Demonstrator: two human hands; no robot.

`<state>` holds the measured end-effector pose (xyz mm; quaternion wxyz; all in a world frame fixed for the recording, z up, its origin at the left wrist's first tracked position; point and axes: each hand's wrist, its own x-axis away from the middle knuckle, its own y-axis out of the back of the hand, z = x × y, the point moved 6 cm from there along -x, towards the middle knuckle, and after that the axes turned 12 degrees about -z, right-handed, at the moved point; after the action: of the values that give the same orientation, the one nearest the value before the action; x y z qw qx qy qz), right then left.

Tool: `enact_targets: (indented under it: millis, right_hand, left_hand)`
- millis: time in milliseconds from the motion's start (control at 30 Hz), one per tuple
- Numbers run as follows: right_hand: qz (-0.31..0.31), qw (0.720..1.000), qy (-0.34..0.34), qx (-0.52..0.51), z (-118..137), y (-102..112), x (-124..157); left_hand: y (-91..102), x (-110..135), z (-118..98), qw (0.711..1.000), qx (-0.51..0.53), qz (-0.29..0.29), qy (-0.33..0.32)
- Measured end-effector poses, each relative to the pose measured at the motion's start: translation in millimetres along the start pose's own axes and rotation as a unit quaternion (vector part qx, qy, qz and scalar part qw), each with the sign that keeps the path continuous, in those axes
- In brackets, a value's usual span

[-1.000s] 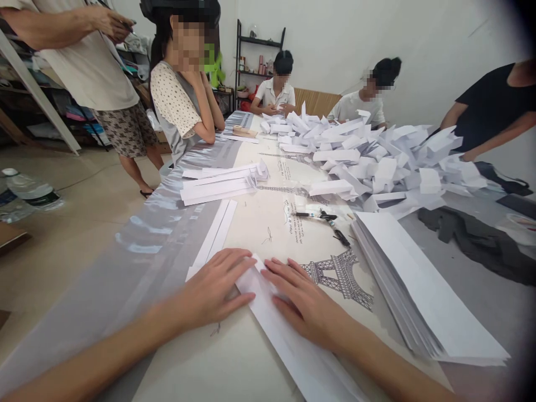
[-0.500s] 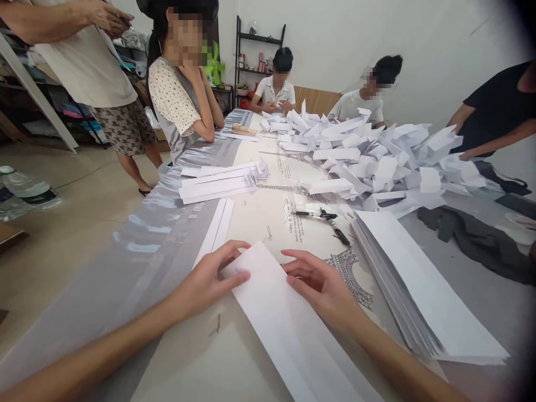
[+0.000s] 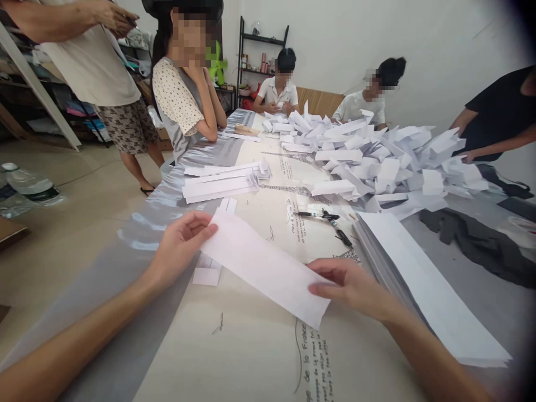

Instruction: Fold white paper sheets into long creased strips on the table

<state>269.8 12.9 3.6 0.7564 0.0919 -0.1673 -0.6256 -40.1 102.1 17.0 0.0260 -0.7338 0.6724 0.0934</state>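
Observation:
A white paper strip (image 3: 263, 259) is held up over the printed tablecloth, slanting down from left to right. My left hand (image 3: 182, 240) pinches its upper left corner between thumb and fingers. At the lower right end, my right hand (image 3: 345, 282) grips the strip's edge, thumb in front and fingers partly hidden. Beneath the left part of the strip lies a narrow folded paper (image 3: 207, 276), partly covered. To the right of my right hand rests a thick stack of long white paper sheets (image 3: 422, 285).
A big heap of folded papers (image 3: 368, 151) covers the far right of the table. Folded strips (image 3: 221, 181) lie at left centre, with pens (image 3: 341, 234) near the middle. Dark cloth (image 3: 473, 243) lies at right. Several people sit or stand around the table.
The paper strip has been lifted and turned crosswise. My left hand moved left and up with its corner; my right hand shifted right and now grips the other end.

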Motion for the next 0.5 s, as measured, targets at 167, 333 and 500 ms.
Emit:
enact_targets:
  millis: [167,333,500]
  right_hand:
    - [-0.205,0.942,0.186,0.189,7.1,35.4,4.5]
    - [-0.225,0.915,0.233,0.239,10.4,40.7,14.1]
    - [-0.278,0.935,0.135,0.172,11.7,52.7,15.2]
  left_hand:
    - [6.7,-3.1,-22.3,0.984,-0.016,0.056,-0.17]
    - [-6.6,13.8,-22.2,0.946,-0.127,0.153,-0.255]
    - [-5.5,11.8,-8.0,0.983,-0.135,0.077,-0.102]
